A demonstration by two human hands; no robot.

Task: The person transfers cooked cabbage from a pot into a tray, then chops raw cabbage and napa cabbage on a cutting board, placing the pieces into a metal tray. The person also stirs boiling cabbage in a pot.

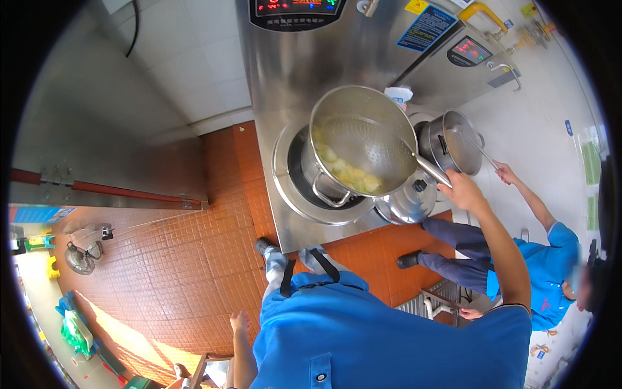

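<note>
My right hand (462,191) grips the metal handle of a skimmer (430,170) whose perforated bowl is inside a tall stainless steel stockpot (332,180). Pale yellow-green chunks of food (352,174) lie along the near side inside the pot. Steam or haze blurs the pot's interior. The pot stands tilted in view on a round induction cooker ring (284,187). My left hand (240,321) hangs low at my side over the tiled floor, holding nothing, its fingers loosely apart.
A domed metal lid (407,204) leans beside the stockpot. To the right, a co-worker (539,272) holds a long-handled ladle in a second pot (449,141). A steel cabinet (112,121) stands left, and a floor fan (80,257) farther off. Control panels (297,14) glow behind.
</note>
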